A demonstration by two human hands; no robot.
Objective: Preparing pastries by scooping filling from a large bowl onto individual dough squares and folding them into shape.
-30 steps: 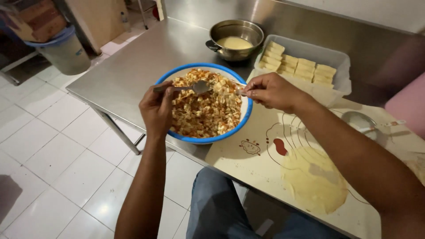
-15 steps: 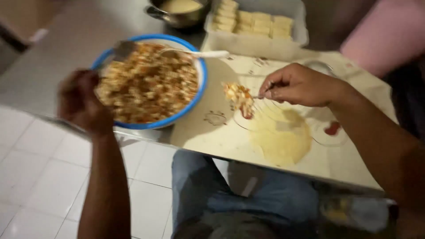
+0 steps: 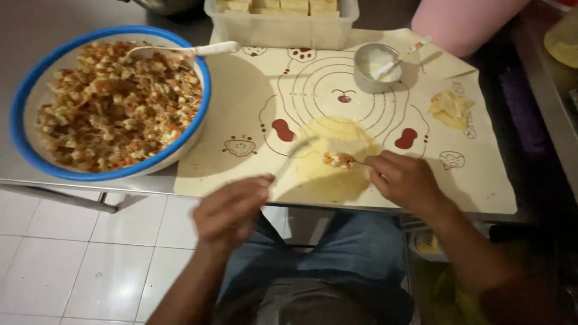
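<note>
Diff vs half a second back: I see the view has swung so the baking mat (image 3: pixel 469 174) sits centre and the blue-rimmed bowl of filling (image 3: pixel 108 102) is at upper left. Left hand (image 3: pixel 232 210) has left the bowl rim area and come in to the near edge of the mat. The lump of filling (image 3: pixel 338 159) that was beside the round dough wrapper (image 3: pixel 337 144) is now on it, near its front edge.

Left hand: low, at the mat's front edge, knuckles toward me, fingers curled around a thin utensil handle (image 3: pixel 292 159) that angles up onto the wrapper. It's motion-blurred; I can't tell whether it's a fork or a spoon.

Right hand (image 3: pixel 406 180): resting on the mat just right of the wrapper, fingertips pinched on a thin tool whose tip touches the filling. Forearm runs off toward lower right.

Wrapper lies flat on the mat's printed rings, near the front of the steel surface (image 3: pixel 36 180).

Around it: small metal cup (image 3: pixel 376 66) with a spoon in it at the back of the mat, a crumpled scrap of dough (image 3: pixel 450 108) on the right, a clear plastic tub (image 3: pixel 283 27) of stacked squares at the back edge, a white spoon (image 3: pixel 180 51) lying in the bowl.
</note>
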